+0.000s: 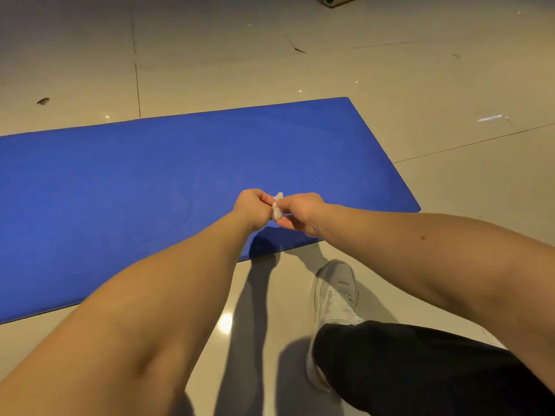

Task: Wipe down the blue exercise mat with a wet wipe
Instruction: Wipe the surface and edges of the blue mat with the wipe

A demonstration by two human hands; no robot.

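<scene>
Wet wipe (276,205): small, white, bunched; held in air over blue exercise mat (150,181), above near edge toward right end. Left hand (250,207) and right hand (303,211) both pinch wipe, fingers curled on it from either side.

Likely step: unfolding. Tease corners apart gently to avoid a tear, open to full sheet, press flat under palm, then wipe in overlapping strokes.

Mat flat on tiled floor (450,85); left end out of frame.

Containers: no wipe packet or bin visible.

Grey shoe (336,289) near mat's near edge.
</scene>
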